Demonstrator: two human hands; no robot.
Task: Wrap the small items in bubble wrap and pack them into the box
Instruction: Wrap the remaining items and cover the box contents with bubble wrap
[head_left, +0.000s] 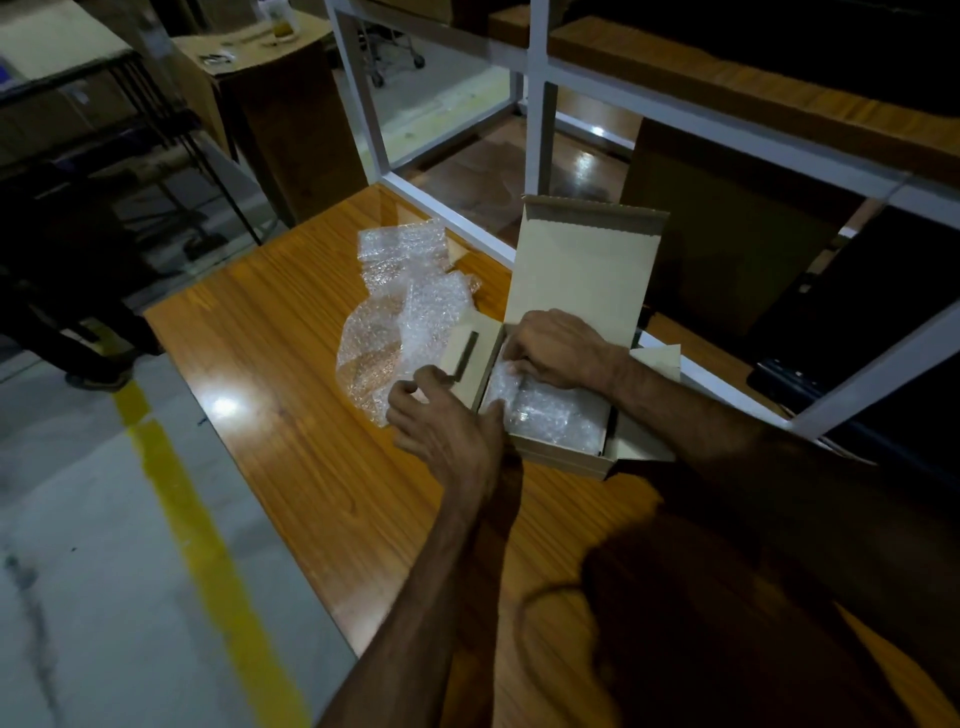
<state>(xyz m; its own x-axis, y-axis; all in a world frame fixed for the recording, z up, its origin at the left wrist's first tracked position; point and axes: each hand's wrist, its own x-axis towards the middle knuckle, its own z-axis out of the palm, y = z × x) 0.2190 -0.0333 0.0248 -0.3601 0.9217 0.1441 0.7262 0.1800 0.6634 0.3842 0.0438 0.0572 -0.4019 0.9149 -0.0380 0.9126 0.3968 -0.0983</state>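
A small cardboard box (566, 460) stands open on the wooden table (311, 415), its lid (582, 270) raised upright at the back. Inside lies a bubble-wrapped bundle (558, 415). My right hand (558, 348) reaches into the box from the right, fingers pressing on the far end of the bundle. My left hand (447, 423) rests on the box's left wall and side flap (470, 353), thumb over the rim touching the wrap. What is inside the wrap is hidden.
Loose sheets of bubble wrap (400, 322) lie on the table left of the box. A white metal frame (535, 104) rises behind the table. The table's left edge drops to a grey floor with a yellow line (182, 499).
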